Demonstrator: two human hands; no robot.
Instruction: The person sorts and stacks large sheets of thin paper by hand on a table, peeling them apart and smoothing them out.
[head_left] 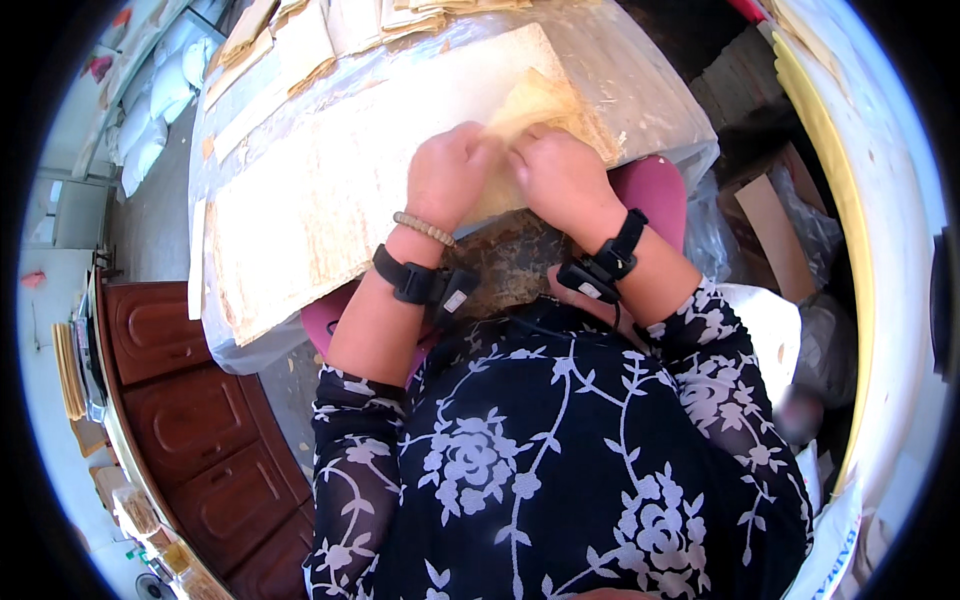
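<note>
A thin, yellowish, translucent sheet (pixel 538 100) with a crinkled look is held up between my two hands. My left hand (pixel 445 172) is closed in a pinch at its left side, slightly blurred. Close beside it, my right hand (pixel 562 178) pinches the sheet's right side, fingers curled. Both hands are over the near right part of a broad, pale, flat stack (pixel 320 200) with rough, flaky edges. What the sheet is made of, I cannot tell. Under the stack, clear plastic covers the table (pixel 655 100). A strap with a small black device circles each wrist.
Folded bundles of similar pale sheets (pixel 300 45) lie along the table's far edge. To the left stand a dark red-brown wooden cabinet (pixel 190 345) and, farther back, white sacks (pixel 170 85). Cardboard (pixel 775 235) and plastic bags lie on the right.
</note>
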